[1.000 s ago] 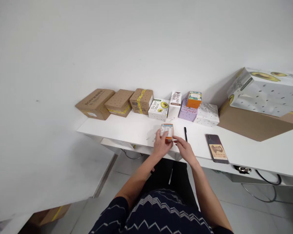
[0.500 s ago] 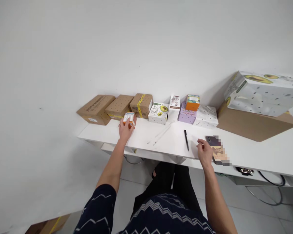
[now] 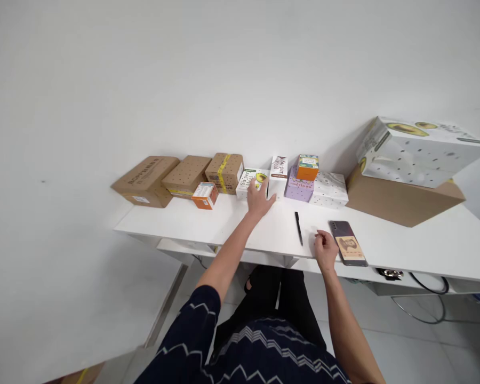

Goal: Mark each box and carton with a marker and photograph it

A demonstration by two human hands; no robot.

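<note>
My left hand [image 3: 261,199] reaches across the white table [image 3: 384,242] with its fingers spread, touching the white avocado-print box [image 3: 248,182] and close to the tall white box [image 3: 278,174]. It holds nothing. The small orange and white box [image 3: 204,194] now stands alone in front of the brown cartons, left of that hand. My right hand [image 3: 325,249] rests at the table's front edge with fingers curled, empty, between the black pen [image 3: 298,228] and the phone [image 3: 348,243].
Three brown cartons [image 3: 186,174] line the wall at the left. A purple box [image 3: 298,188] carries a small orange box [image 3: 307,166], beside a white dotted box [image 3: 330,189]. A large white avocado box [image 3: 418,151] lies on a big brown carton [image 3: 400,201] at the right.
My left hand carried the small orange box to the left, set it down by the brown cartons, let go and moved right to the avocado box. My right hand moved beside the phone.
</note>
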